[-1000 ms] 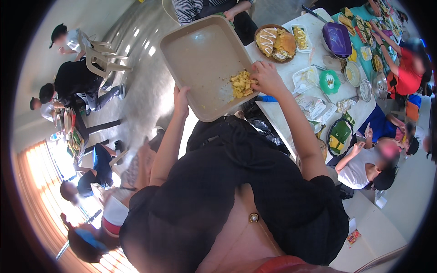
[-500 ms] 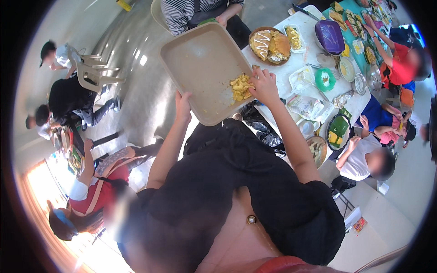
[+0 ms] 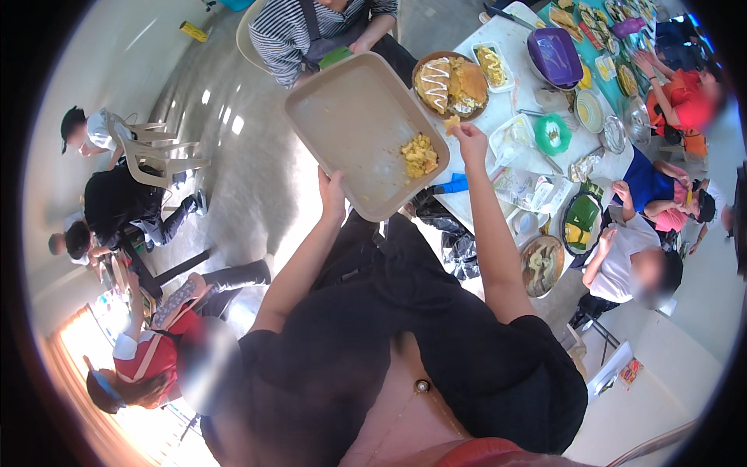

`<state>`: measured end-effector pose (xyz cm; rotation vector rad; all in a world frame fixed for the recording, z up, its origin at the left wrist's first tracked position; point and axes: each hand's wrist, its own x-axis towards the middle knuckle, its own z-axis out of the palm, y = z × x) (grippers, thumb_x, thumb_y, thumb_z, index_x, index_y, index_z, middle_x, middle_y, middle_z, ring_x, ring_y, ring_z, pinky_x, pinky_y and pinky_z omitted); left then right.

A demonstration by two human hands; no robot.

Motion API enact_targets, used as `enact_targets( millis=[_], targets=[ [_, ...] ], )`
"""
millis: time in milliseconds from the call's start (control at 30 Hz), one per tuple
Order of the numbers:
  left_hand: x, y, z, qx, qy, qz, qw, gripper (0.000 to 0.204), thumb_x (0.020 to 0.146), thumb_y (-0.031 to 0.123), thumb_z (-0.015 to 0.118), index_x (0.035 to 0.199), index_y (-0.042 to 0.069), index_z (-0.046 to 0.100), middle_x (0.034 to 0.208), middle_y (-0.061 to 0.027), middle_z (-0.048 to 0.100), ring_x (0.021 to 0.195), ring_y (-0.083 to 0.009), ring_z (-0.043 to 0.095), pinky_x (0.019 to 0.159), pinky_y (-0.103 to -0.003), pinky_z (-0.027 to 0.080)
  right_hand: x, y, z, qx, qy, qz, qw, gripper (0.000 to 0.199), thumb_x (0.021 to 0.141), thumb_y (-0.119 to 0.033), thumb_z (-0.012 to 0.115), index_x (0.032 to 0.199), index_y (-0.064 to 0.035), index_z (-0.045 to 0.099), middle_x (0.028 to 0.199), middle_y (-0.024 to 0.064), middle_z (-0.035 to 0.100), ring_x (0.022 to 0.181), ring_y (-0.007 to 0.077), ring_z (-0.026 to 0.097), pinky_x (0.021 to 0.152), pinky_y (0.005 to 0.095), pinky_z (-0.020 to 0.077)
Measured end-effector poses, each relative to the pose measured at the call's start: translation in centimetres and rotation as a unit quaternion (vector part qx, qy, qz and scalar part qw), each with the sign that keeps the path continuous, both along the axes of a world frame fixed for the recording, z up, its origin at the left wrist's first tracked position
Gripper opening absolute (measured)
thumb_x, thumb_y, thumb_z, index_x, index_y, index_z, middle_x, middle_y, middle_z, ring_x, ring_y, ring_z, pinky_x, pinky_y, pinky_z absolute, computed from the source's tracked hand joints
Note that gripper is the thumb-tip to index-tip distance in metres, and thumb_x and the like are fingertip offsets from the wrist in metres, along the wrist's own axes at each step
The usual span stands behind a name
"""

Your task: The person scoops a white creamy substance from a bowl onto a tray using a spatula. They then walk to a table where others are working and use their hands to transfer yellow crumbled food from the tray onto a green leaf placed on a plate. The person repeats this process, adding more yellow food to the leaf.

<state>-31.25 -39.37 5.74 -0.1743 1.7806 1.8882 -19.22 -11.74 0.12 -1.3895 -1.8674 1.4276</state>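
Note:
My left hand (image 3: pixel 332 194) grips the lower left edge of a beige rectangular tray (image 3: pixel 342 117), which is tilted in front of me. A small heap of yellow chopped food (image 3: pixel 420 156) lies in the tray's right corner. Just past that corner, my right hand (image 3: pixel 471 142) pinches a small yellow food piece (image 3: pixel 452 123) between its fingertips. Close beyond the piece, on the table, sits a round brown dish (image 3: pixel 468 100) holding golden buns, one with white sauce lines. My left fingers are mostly hidden beneath the tray.
The white table (image 3: pixel 467 204) at the right carries a purple basin (image 3: pixel 555 56), a green bowl (image 3: pixel 553 135), a white food tray (image 3: pixel 492 65) and a leaf-lined platter (image 3: pixel 580 226). A person in a striped shirt (image 3: pixel 282 35) sits beyond the tray. Black plastic bags (image 3: pixel 459 247) hang beside the table.
My right hand has lifted from the food heap and moved right, out over the table, with a yellow piece in its fingertips. The tray has shifted slightly right.

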Motion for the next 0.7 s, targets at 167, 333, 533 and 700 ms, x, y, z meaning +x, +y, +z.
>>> enact_targets(
  millis=[167, 333, 533, 700],
  targets=[
    [0.2, -0.3, 0.6, -0.015, 0.0, 0.006, 1.0, 0.057, 0.072, 0.005, 0.044, 0.127, -0.001, 0.03, 0.12, -0.0164, 0.042, 0.111, -0.0245, 0.042, 0.095, -0.034, 0.033, -3.6, 1.4, 0.4, 0.079, -0.199, -0.12, 0.969, 0.03, 0.066, -0.038, 0.065, 0.085, -0.015, 0.067, 0.076, -0.0004, 0.064, 0.08, 0.0198, 0.059, 0.076, 0.0427, 0.0388],
    [0.1, -1.7, 1.5, -0.03, -0.002, -0.005, 1.0, 0.06, 0.073, 0.005, 0.045, 0.129, -0.001, 0.027, 0.122, -0.0162, 0.04, 0.113, -0.0245, 0.04, 0.095, -0.034, 0.032, -6.6, 2.1, -1.5, 0.17, -0.298, -0.148, 0.928, 0.025, 0.067, -0.036, 0.062, 0.085, -0.0183, 0.067, 0.081, -0.0013, 0.064, 0.087, 0.0224, 0.055, 0.078, 0.045, 0.0351],
    [0.5, -3.4, 1.2, -0.026, -0.026, 0.019, 0.999, 0.063, 0.072, 0.006, 0.045, 0.132, 0.0, 0.025, 0.123, -0.015, 0.039, 0.114, -0.0241, 0.039, 0.096, -0.034, 0.032, -8.1, 2.3, -3.2, 0.218, -0.344, -0.14, 0.903, 0.024, 0.067, -0.034, 0.064, 0.085, -0.0172, 0.066, 0.083, -0.0003, 0.064, 0.087, 0.0221, 0.054, 0.075, 0.0433, 0.0354],
    [0.4, -4.2, 0.9, -0.033, -0.035, 0.021, 0.999, 0.061, 0.073, 0.006, 0.046, 0.13, 0.001, 0.026, 0.123, -0.0144, 0.04, 0.113, -0.0237, 0.039, 0.096, -0.035, 0.031, -8.6, 1.8, -3.1, 0.264, -0.348, -0.132, 0.89, 0.024, 0.067, -0.031, 0.067, 0.085, -0.0153, 0.062, 0.082, 0.0002, 0.064, 0.084, 0.0219, 0.053, 0.07, 0.0417, 0.0347]
  ],
)
